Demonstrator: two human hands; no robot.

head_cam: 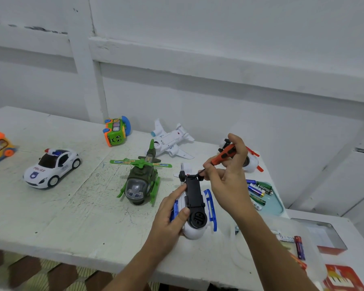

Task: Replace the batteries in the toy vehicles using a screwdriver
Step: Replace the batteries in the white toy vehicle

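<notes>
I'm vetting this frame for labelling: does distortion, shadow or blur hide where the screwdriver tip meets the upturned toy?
Head view: wide-angle bending bows the table edge; light is soft and even, shadows faint, no glare; the screwdriver in the right hand is sharp enough, but its thin dark tip merges with the black underside of the white helicopter.

Bare left hand (170, 214), bare right hand (227, 182), bare forearms (268, 246)
</notes>
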